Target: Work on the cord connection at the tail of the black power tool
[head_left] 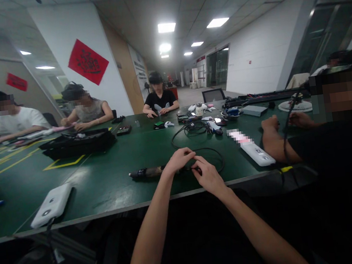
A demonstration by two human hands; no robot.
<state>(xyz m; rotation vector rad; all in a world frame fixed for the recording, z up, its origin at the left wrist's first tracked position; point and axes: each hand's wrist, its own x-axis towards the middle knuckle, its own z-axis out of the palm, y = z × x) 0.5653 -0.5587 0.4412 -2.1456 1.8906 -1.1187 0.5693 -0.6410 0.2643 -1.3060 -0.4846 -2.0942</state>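
A dark electric screwdriver [149, 172] lies on the green table near its front edge, tip pointing left. My left hand [179, 159] is closed around its rear part, and the back of the hand hides much of the grip. At the tool's right end, my right hand [209, 176] is pinched closed where the black cable [221, 156] meets it. The fingertips of both hands come together here, and the exact joint between tool and cable is hidden. From there the cable loops right and back across the table.
White power-bank-like boxes [52, 205] lie left and right on the green table [107, 196]. A black tray [77, 143] stands back left. Tangled cables and small items [199, 125] lie beyond my hands. A co-worker's arm [273, 137] rests at right; others sit opposite.
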